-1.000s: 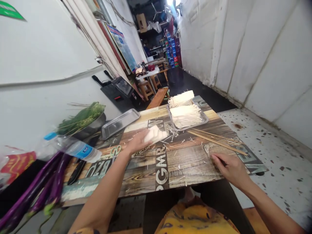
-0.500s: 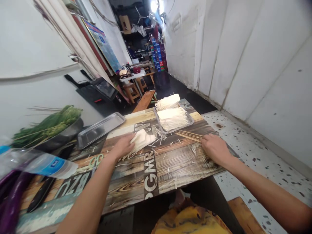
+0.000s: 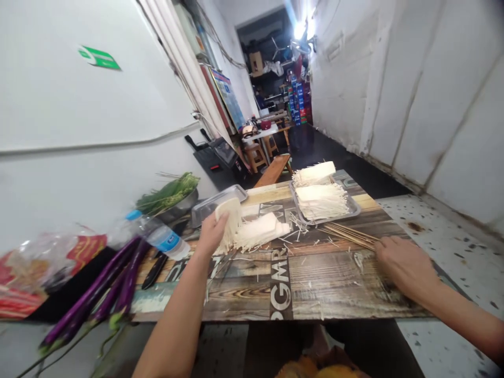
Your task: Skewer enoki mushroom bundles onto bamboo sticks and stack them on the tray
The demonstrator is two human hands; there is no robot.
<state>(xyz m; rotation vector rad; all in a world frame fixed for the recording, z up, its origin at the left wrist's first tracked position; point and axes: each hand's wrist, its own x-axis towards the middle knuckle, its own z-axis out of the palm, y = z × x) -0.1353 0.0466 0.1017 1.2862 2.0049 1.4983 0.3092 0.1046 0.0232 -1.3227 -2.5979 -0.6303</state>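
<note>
In my left hand is a flat bunch of enoki mushrooms, held upright with the stems hanging down. Beside it on the table lies a pile of enoki mushrooms. My right hand rests low at the table's right side, its fingers closed on the near ends of several bamboo skewers; the fingertips are partly hidden. Just beyond the skewers, a clear plastic tray carries stacked bunches of enoki mushrooms.
Loose stem bits litter the wood-patterned table. To the left are an empty clear tray, a bowl of greens, a water bottle, a black-handled knife, purple eggplants and plastic bags.
My left hand has lifted a bunch of enoki mushrooms off the pile, toward the left. My right hand stays at the skewer ends. The view has swung left, showing the eggplants more fully.
</note>
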